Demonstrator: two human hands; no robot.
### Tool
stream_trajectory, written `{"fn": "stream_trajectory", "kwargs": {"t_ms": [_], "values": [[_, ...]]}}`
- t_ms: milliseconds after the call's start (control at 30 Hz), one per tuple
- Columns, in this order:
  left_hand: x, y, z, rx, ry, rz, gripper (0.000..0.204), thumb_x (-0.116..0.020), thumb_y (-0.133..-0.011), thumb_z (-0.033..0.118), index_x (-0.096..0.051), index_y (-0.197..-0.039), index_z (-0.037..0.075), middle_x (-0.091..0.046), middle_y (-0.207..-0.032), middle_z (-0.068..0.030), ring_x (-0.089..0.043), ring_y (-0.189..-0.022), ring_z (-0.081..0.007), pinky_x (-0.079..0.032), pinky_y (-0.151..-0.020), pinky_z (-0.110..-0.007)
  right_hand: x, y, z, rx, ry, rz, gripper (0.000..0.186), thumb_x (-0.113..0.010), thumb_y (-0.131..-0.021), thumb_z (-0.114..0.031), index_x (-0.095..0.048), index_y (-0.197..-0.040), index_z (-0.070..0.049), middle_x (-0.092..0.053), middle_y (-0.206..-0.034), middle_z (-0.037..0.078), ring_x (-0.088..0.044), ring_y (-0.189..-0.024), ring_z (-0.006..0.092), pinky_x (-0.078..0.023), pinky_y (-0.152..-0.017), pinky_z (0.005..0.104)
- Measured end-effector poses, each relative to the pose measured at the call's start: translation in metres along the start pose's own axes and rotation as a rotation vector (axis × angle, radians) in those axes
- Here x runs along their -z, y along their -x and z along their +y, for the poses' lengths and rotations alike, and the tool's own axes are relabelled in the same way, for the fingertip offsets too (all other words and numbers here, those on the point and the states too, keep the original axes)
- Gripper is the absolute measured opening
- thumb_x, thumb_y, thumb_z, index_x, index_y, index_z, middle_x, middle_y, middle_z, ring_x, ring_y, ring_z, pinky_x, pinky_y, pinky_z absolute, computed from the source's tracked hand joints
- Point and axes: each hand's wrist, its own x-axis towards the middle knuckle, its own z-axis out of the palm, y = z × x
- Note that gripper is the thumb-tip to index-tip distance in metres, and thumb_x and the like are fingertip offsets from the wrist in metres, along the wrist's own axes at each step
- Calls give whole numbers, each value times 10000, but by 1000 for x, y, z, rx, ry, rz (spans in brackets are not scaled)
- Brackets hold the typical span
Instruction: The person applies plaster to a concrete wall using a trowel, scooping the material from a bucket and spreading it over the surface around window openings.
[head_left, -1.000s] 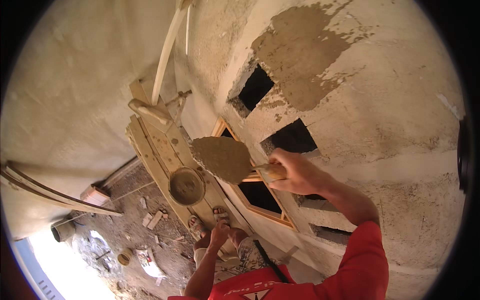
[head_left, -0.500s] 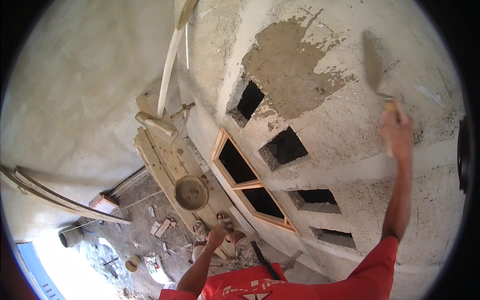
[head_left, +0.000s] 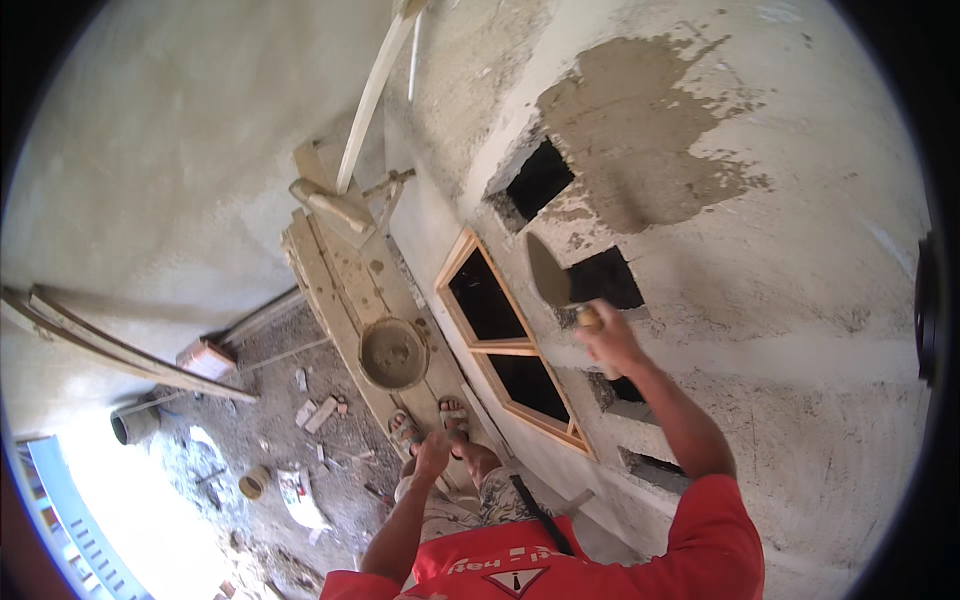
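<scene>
My right hand (head_left: pixel 614 343) is wrapped round the wooden handle of a trowel (head_left: pixel 545 272). Its blade lies close to the rough wall (head_left: pixel 780 300), beside a square opening (head_left: pixel 612 279). Above that opening, a dark patch of wet mortar (head_left: pixel 640 135) with ragged edges covers part of the wall. My left hand (head_left: pixel 433 455) hangs low over my legs, its fingers curled in and nothing visible in them. In front of my feet, a round basin (head_left: pixel 364 362) of grey mortar rests on the planks.
I stand on a narrow scaffold of wooden planks (head_left: pixel 325 275). A wooden window frame (head_left: pixel 505 347) and more square openings sit in the wall on the right. Long boards (head_left: pixel 130 355) lean at the left. Below lie rubble, a small bucket (head_left: pixel 254 483) and a larger dark bucket (head_left: pixel 135 425).
My right hand has swung the trowel down and left, from the upper right of the wall to beside the square opening. The left hand stays low. The view has shifted slightly.
</scene>
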Motion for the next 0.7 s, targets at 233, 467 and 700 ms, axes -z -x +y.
{"fn": "stream_trajectory", "kwargs": {"t_ms": [233,467,700], "values": [[9,-46,-120,119,-59,57,380,-595,-911,241,-627,-1225,29,-645,-1221,-277,-588,-1174,-477,-482,-963,-536,-203,-64,94,256,396,-443,505,-677,-842,-245,-577,-1305,-69,-701,-1113,272,-684,-1035,428,-544,-904,472],[65,-170,-195,517,18,47,563,-644,-873,279,-549,-1371,36,-666,-1220,-271,-613,-1195,-421,-488,-1010,-503,-353,-145,155,275,977,-555,378,-596,-957,-189,-573,-1316,-74,-666,-1038,246,-699,-940,417,-594,-809,488],[97,-312,-272,311,-45,249,771,-733,-817,253,-412,-1460,-29,-556,-1369,-322,-546,-1272,-457,-446,-1067,-506,-451,-250,183,511,1095,-335,243,-552,-996,-184,-624,-1190,-58,-665,-1009,219,-718,-913,372,-614,-757,445]]}}
